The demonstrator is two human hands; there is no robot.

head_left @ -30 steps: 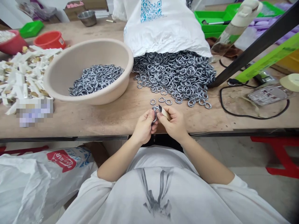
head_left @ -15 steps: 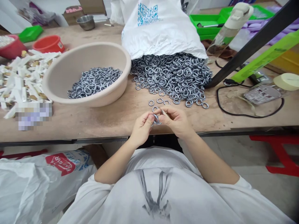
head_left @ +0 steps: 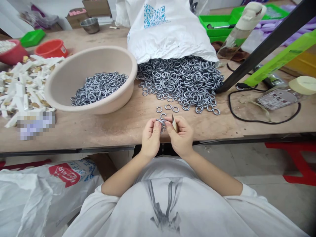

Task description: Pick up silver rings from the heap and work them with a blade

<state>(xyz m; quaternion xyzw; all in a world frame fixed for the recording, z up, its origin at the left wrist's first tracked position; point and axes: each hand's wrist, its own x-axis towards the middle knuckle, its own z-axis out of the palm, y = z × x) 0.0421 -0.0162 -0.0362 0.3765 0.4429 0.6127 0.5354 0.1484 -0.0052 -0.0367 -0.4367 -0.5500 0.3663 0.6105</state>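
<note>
My left hand (head_left: 151,140) pinches grey rings (head_left: 161,121) between thumb and fingers, just above the table's front edge. Against the same rings press the thumb and index finger of my right hand (head_left: 182,138). A small knife (head_left: 174,124) with a dark blade and a pale handle is tucked in the right hand, its tip pointing up and away. How many rings are held is hard to see. A few loose rings (head_left: 168,106) lie just beyond my fingers, in front of a large pile of rings (head_left: 180,80) spilling from a white sack (head_left: 170,36).
A beige basin (head_left: 56,74) of rings stands left of the pile. White plastic pieces (head_left: 21,87) cover the far left. On the right are a slanted black bar (head_left: 256,52), a looped black cable (head_left: 229,105), a labelled jar (head_left: 277,99) and a bottle (head_left: 237,34).
Both hands have turned more upright and drawn closer together around the rings. The right wrist has moved left, and the knife now points more upward and shows more clearly.
</note>
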